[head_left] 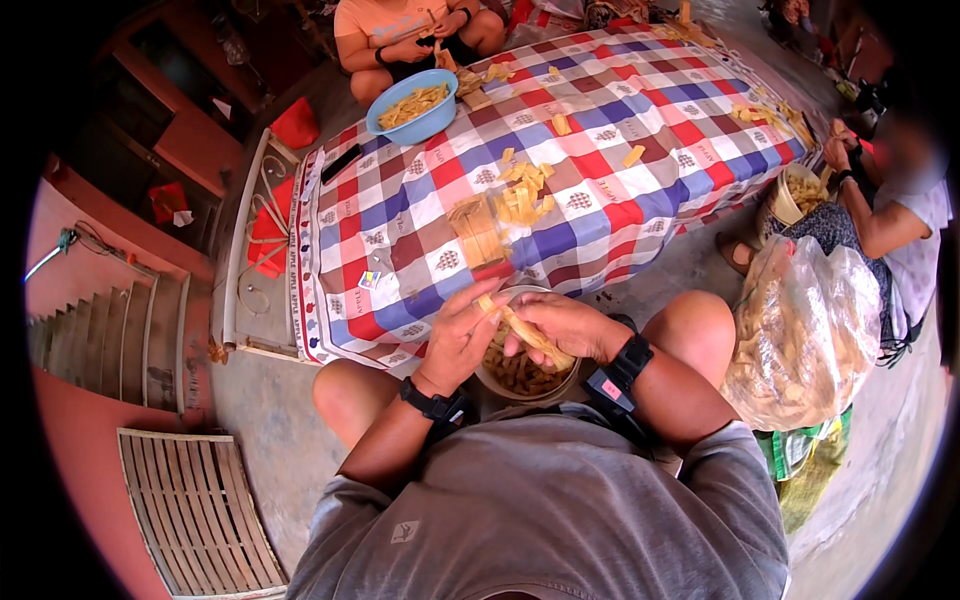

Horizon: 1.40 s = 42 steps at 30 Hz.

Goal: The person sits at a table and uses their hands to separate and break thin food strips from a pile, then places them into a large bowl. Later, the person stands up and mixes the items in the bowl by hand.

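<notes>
- So, left hand [458,335] first: its fingers are closed on the upper end of a folded yellowish strip [540,345], though the fingertips are a bit blurry.
- Right hand [568,328] is clamped on that same strip lower down, thumb and fingers together around it.
- The strip itself runs at a slant between both hands, right above a round, pale-rimmed container [530,395] sitting between the person's knees. Inside are brownish-yellow pieces [515,375].
- Both wrists wear black straps, left one [432,402] and right one [628,362].
- Just past the hands there's a table with a checkered cloth [420,215] in red, white, blue and brown. On it: a flat bundle of strips [478,232], with a loose pile of yellow pieces [525,195] just beside it.
- Farther off, near the table's far left edge, a blue basin [428,130] holds more yellow pieces, and a co-worker in an orange top [390,20] sits behind it.
- Over on the right, another seated person in a light top [915,215] has a hand near a bucket [785,210] of pieces.
- Nearer on that side stands a bulging clear plastic bag [800,340], packed with yellowish stuff.
</notes>
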### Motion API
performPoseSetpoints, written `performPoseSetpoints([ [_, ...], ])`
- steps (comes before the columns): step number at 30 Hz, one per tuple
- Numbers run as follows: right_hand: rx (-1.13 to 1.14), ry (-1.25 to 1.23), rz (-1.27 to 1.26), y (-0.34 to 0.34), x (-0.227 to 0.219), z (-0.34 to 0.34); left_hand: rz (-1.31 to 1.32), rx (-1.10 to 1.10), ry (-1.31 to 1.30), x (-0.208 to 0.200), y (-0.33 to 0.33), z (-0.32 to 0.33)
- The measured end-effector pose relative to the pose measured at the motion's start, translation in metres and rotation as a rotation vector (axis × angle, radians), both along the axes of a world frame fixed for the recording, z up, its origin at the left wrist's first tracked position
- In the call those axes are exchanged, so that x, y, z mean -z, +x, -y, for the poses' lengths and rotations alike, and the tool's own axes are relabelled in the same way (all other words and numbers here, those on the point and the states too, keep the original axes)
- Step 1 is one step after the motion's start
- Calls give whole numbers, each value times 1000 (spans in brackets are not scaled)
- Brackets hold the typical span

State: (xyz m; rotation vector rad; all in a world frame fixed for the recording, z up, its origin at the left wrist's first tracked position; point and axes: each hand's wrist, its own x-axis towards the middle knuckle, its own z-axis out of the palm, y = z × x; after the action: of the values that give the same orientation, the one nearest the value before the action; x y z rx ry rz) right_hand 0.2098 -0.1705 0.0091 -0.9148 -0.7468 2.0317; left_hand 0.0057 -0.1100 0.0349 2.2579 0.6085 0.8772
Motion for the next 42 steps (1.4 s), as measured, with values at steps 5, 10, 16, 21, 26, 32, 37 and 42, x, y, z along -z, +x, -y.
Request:
performPoseSetpoints([
  [5,364,607,574,-15,26,-7,-35,0,60,1,1,1],
  [10,678,694,808,-29,26,-2,-139,-69,156,-3,1,4],
  [16,594,933,990,-25,15,0,-21,-88,-390,27,-7,-5],
  [21,647,1027,1038,-27,13,-1,125,-73,-797,32,0,-3],
  [26,575,704,712,-28,18,-1,125,13,-720,28,5,2],
  [32,523,732,537,-25,7,3,94,-4,-719,24,1,-1],
  [37,479,627,466,-23,9,3,90,7,-699,23,2,-1],
  [42,474,546,380,-16,7,2,113,86,-722,27,2,-1],
])
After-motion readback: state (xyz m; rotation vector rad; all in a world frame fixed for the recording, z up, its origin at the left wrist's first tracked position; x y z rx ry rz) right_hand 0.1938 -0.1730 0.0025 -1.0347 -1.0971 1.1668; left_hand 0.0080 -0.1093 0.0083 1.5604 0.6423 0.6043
